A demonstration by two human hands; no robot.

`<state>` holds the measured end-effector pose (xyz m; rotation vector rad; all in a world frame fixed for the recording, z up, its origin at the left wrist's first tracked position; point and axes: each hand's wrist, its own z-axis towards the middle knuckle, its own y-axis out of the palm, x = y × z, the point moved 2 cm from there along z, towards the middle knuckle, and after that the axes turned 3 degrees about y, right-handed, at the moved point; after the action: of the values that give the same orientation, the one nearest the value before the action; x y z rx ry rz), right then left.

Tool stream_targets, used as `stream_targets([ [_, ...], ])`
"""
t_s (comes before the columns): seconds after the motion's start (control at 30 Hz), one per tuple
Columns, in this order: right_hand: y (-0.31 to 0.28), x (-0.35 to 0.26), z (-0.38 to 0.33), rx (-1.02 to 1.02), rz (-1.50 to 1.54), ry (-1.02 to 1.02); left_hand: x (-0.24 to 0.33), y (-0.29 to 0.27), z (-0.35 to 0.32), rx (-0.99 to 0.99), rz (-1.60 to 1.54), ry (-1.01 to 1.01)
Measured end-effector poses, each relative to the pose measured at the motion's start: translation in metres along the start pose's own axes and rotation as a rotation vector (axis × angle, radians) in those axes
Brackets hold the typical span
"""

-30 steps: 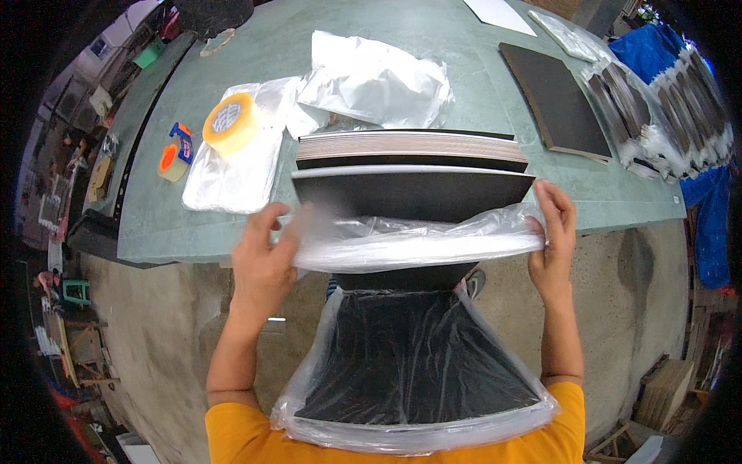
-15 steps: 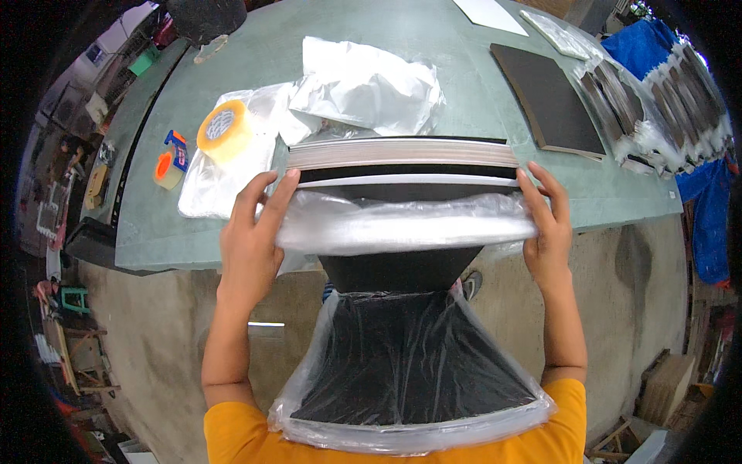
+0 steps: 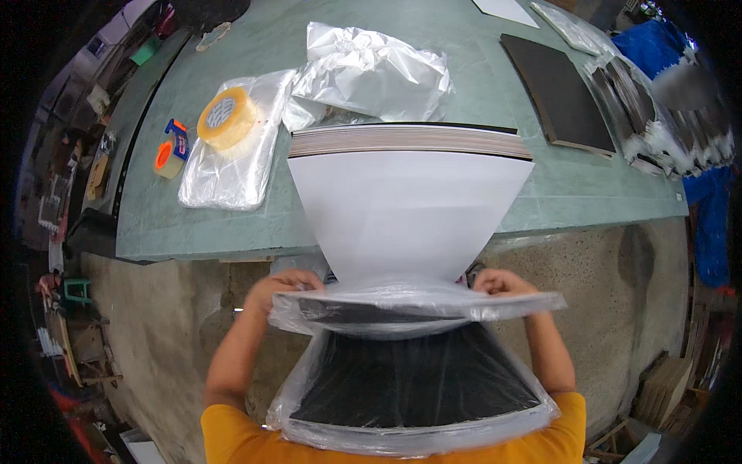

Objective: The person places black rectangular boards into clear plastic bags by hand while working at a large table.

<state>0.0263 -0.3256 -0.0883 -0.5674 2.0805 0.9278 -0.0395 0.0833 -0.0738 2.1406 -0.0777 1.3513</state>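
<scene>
Bagged sheet (image 3: 386, 311) runs crosswise, seemingly near edge-on.

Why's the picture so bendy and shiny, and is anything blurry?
In the head view, the table's edge bows and the picture's corners go black, as fisheye lenses do; in the head view, glare whitens the crumpled plastic; in the head view, a grey smudge blurs part of the packs at far right.

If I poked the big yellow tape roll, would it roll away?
Probably not: the tape roll lies on its flat side, so it would more likely slide on the smooth-looking shiny plastic under it. It may feel firm and fairly heavy, because its tape is wound in a thick ring.
</scene>
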Motion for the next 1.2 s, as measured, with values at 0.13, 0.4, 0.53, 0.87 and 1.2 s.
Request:
stream_targets([
  [0.13,-0.075,0.175,0.058,0.478,-0.159,-0.002,-0.119,-0.035,0.02,0.189,-0.092,-0.257],
  [0.4,0.005,-0.032,0.001,0.653,-0.33,-0.168,0.042,0.039,0.014,0.287,0.922,0.055],
  [0.53,0.092,-0.078,-0.023,-1.013,-0.242,-0.399,0.084,0.102,-0.013,-0.658,0.466,0.218],
  [0.87,0.025,0.068,0.076,-0.158,-1.127,0.331,-0.087,0.034,0.08,-0.066,0.971,0.02],
  [1.2,0.114,-0.116,0.06,0.274,-0.06,-0.443,0.096,0.123,0.069,0.313,0.476,0.472],
])
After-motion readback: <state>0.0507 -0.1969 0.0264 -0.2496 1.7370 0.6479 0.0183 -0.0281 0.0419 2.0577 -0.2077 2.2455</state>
